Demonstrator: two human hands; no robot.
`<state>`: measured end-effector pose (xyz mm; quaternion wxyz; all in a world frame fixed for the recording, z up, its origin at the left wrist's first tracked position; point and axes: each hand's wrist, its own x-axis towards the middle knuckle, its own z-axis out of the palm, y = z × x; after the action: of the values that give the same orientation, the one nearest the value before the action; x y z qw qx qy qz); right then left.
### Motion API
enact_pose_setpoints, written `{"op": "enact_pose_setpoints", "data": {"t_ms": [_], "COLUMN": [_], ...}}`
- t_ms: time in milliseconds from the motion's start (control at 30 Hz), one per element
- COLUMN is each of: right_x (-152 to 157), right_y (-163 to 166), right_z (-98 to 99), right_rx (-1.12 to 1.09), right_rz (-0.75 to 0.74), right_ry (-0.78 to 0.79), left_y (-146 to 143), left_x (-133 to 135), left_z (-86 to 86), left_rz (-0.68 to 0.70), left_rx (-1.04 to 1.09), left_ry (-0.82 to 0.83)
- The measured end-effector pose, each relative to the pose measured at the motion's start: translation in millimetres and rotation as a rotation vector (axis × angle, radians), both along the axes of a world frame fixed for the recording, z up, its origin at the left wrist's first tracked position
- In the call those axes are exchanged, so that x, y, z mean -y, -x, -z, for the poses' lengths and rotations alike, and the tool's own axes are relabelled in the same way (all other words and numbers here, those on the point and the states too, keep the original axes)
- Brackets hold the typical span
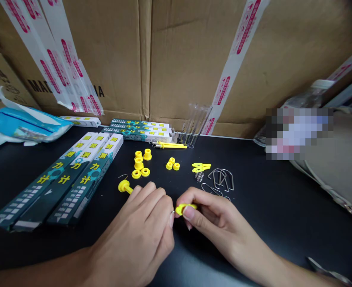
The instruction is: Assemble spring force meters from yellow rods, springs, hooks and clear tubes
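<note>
My left hand (143, 227) is closed around a yellow plastic rod, whose round flanged end (124, 186) sticks out at the left with a thin metal hook (123, 176) beyond it. Most of the rod is hidden in my fist. Between the thumb and fingers of my right hand (212, 219) is a small yellow plastic tab (182, 209). A thin wire end (173, 211) shows at my left thumb, close against the tab; whether it passes through a hole I cannot tell. Similar yellow tabs (201, 167), small coil springs (199, 177) and several bent metal hooks (222, 179) lie beyond my right hand.
Yellow flanged caps (138, 163) and small yellow rings (172, 164) lie mid-table. Behind are yellow rods with springs (173, 146), clear tubes (195, 125) and stacked boxes (137, 130). Long force-gauge boxes (71, 175) lie left, a beige bag (334, 159) right, scissors-like metal (328, 271) at lower right.
</note>
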<state>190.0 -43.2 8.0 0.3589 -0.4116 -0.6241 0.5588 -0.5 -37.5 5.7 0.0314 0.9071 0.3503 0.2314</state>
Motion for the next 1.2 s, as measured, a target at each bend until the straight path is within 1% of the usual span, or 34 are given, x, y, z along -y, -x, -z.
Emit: {"op": "enact_pose_setpoints", "data": {"t_ms": [267,500,567,600,700,733,767,800,933,1100,1200], "right_x": [-3,-3,-2,-1,3,4,5,5,5,7,8], "right_y": [0,0,0,0,0,1,1,1,4,6,5], "right_z": [1.7,2.7,3.2,3.5,4.7,5.3,5.8,6.3,7.5,5.5,4.3], "right_rx": [0.014,-0.027,-0.01,0.009,0.066,0.077,0.087,0.097,0.103,0.034,0.035], "right_rz": [-0.013,-0.02,-0.001,0.01,0.029,0.036,0.055,0.082,0.19,0.207,0.229], "right_ry": [0.001,-0.01,-0.084,-0.158,-0.47,-0.553,-0.601,-0.617,-0.5,-0.406,-0.371], "left_y": [-1,0,0,0,0,0,0,0,-1,0,0], "left_x": [2,2,1,0,-3,-4,-5,-6,-9,-9,-8], "left_z": [0.5,1.5,0.7,0.2,-1.0,-1.0,-0.9,-0.6,2.0,3.8,2.9], "left_rz": [0.022,0.014,0.006,0.003,0.0,0.0,-0.002,-0.004,-0.008,0.01,0.012], "left_rx": [-0.025,-0.026,-0.028,-0.03,-0.013,-0.006,0.001,0.005,-0.006,0.02,0.038], "left_ry": [0.026,0.04,0.034,0.024,-0.032,-0.049,-0.061,-0.068,-0.064,-0.074,-0.106]}}
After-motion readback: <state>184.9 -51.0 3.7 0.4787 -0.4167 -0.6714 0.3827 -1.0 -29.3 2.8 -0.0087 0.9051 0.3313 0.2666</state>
